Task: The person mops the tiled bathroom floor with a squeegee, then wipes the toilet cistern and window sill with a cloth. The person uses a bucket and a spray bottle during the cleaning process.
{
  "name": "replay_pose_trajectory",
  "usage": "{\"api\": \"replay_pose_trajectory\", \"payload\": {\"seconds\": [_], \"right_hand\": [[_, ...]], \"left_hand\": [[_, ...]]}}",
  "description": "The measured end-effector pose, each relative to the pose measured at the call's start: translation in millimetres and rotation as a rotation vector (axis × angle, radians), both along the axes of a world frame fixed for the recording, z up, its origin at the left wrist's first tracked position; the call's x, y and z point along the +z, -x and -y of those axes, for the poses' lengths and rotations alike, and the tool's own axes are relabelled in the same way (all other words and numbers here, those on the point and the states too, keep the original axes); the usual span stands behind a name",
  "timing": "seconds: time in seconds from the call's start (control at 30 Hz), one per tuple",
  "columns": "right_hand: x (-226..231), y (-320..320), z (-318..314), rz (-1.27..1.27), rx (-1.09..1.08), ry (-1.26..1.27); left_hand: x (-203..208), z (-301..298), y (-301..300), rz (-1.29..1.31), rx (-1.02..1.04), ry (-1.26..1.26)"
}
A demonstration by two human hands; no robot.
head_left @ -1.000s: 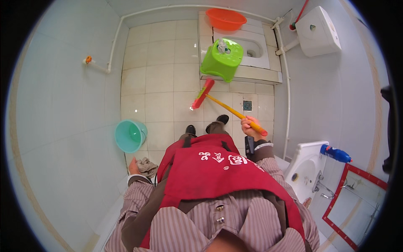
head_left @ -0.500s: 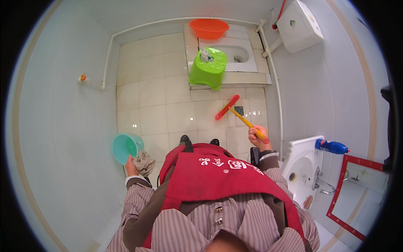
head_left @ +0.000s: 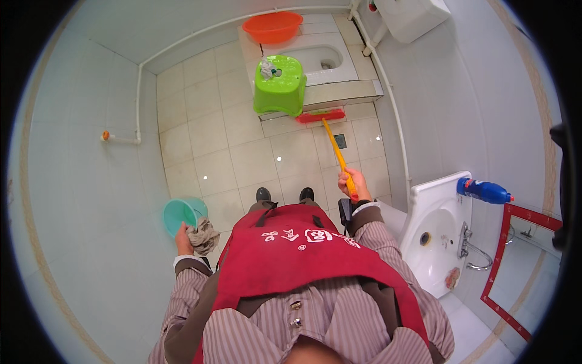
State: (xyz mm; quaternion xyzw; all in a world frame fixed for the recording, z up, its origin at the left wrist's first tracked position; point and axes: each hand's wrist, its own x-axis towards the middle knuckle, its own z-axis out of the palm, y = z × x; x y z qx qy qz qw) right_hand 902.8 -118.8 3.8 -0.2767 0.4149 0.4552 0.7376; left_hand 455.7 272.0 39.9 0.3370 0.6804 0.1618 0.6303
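My right hand (head_left: 353, 182) is wrapped round the yellow handle of a floor brush (head_left: 336, 145). Its long red head lies against the foot of the tiled step, beside the lower front edge of a green plastic stool (head_left: 280, 88). Low on the left, my left hand (head_left: 183, 238) grips the near rim of a turquoise bucket (head_left: 171, 219). A crumpled greyish-brown rag (head_left: 204, 235) hangs beside its fingers, partly over the bucket's edge; whether the fingers also pinch the rag is hard to make out. A small pale crumpled cloth (head_left: 267, 68) rests on the stool's top.
Behind the stool, an orange basin (head_left: 272, 28) sits by the squat toilet (head_left: 319, 63) on the raised step. A floor drain (head_left: 340, 141) lies right of the brush handle. To my right are a white washbasin (head_left: 418, 206), a blue bottle (head_left: 484, 190) and a red-framed mirror (head_left: 515, 267).
My right hand has pushed the brush forward, and its head has turned from slanting to lie along the step. The whole view has shifted slightly. My left hand keeps its grip on the bucket.
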Motion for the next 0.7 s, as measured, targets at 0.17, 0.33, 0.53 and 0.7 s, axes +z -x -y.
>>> {"api": "replay_pose_trajectory", "payload": {"seconds": [0.17, 0.33, 0.53, 0.7], "right_hand": [[11, 22, 40, -0.092, 0.027, -0.015], [41, 33, 62, -0.005, 0.169, 0.102], [99, 52, 26, 0.245, 0.578, 0.348], [133, 65, -20, 0.150, 0.755, 0.340]], "left_hand": [[-5, -5, -18, 0.030, -0.029, 0.000], [-22, -5, -12, 0.035, -0.007, 0.017], [-59, 0, 30, 0.064, 0.057, -0.024], [-75, 10, 58, 0.010, 0.170, 0.008]]}}
